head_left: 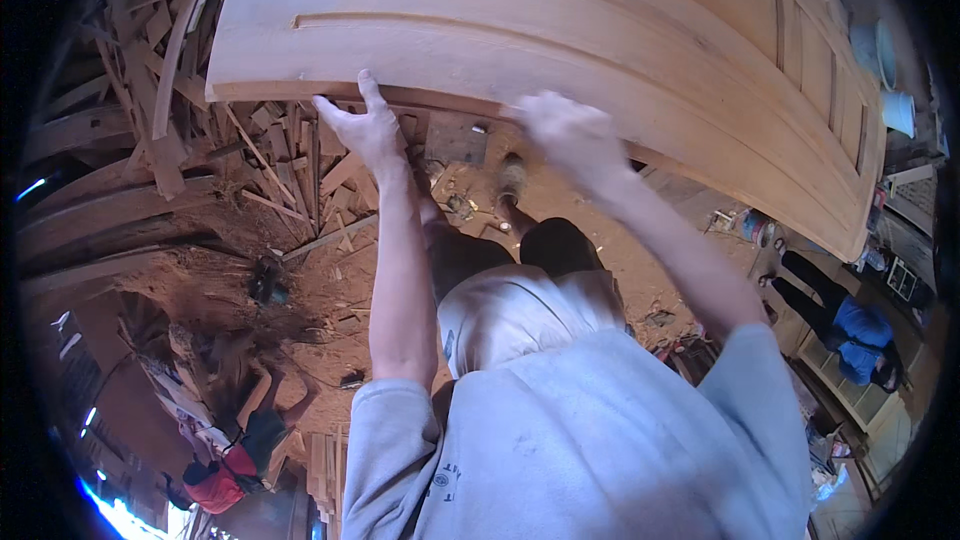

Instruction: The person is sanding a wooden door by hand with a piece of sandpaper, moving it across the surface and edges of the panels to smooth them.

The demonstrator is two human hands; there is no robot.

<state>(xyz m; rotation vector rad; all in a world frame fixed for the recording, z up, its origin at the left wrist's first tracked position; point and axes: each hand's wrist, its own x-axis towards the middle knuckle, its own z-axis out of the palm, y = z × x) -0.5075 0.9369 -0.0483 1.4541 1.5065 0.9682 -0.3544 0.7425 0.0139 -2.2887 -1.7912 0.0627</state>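
Nearest to us we note the wearer's pale shirt (600, 440), with a light cloth (525, 315) over the lap and dark shorts (560, 245) beyond it. Both bare forearms reach forward to a wooden door (560, 30), which spans the upper part of the view, its near edge running from the left and curving down toward the right. We find the left hand (368, 130) at that edge, left of the middle, its thumb and forefinger spread apart; the other fingers are partly hidden. The right hand (570, 135) is at the same edge, farther right, with its fingers curled; it is blurred, and we cannot tell whether they grip anything. The door's face carries long grooves on the left and recessed panels toward the right. Below it we record a brown floor (640, 265) strewn with chips, and a heap of offcuts (300, 165) to the left, with long boards (165, 120) beside it. Farther off, we observe a tin (757, 228) and a pale bucket (898, 113) at the right, a person in a blue top (862, 335) beyond, and a person in a red top (215, 490) at the lower left.
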